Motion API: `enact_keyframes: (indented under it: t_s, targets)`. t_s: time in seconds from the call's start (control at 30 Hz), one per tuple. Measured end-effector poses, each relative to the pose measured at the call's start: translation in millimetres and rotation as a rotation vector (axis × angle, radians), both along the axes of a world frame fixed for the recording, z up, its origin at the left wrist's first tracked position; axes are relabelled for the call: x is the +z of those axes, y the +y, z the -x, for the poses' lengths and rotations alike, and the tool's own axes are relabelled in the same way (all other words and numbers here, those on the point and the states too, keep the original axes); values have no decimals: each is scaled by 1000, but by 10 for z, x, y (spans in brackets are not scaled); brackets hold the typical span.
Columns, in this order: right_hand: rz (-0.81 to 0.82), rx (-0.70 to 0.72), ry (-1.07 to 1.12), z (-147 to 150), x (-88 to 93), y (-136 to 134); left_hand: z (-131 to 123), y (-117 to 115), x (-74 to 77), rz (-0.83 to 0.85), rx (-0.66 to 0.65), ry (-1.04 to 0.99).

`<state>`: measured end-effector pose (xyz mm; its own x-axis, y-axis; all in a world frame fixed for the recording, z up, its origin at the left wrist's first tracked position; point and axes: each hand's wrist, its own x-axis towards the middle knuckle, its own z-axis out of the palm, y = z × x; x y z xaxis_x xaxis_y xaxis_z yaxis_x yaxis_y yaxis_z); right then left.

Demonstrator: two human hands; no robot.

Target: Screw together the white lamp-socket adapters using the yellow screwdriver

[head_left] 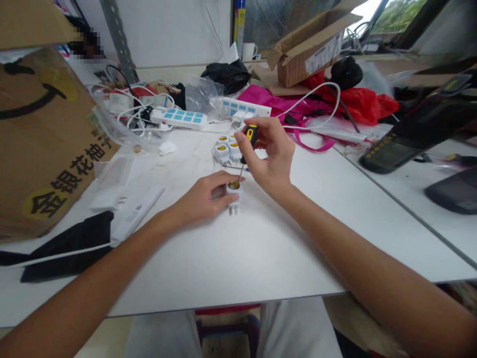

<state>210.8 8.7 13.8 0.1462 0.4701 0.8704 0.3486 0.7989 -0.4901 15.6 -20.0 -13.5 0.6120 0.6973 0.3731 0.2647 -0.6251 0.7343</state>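
Observation:
My left hand [206,196] grips a small white lamp-socket plug adapter [233,193] on the white table [261,248], its brass-lined opening facing up and its prongs toward me. My right hand [270,156] holds a screwdriver [249,141] with a yellow-and-black handle, fingers pinched round the handle. The thin shaft points down into the socket's opening. A cluster of several similar white sockets [226,148] stands just behind the hands.
Two white power strips [179,118] with blue outlets lie at the back among white cables. A large cardboard box [40,139] stands left, another open box [309,49] at the back. Black cloth [70,248], white plastic parts [122,199], pink and red bags [357,102] surround the area.

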Motion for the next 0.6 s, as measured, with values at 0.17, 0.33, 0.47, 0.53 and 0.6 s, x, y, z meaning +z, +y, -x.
enact_keyframes:
  t_s: [0.17,0.33,0.47,0.53,0.6]
  targets:
    - [20,79,17,64,-32,-16,-37,-42,46,-57,26,43]
    - [29,123,29,34,-28,-3,-59,-60,63,-51,26,52]
    - [32,177,47,-2,-38,13,-40,-52,48,-61,17,63]
    - [19,201,50,-6,-50,15,-31,-45,38,-76,11,70]
    - [11,217,43,-2,-60,14,-26,-39,36,-88,2,70]
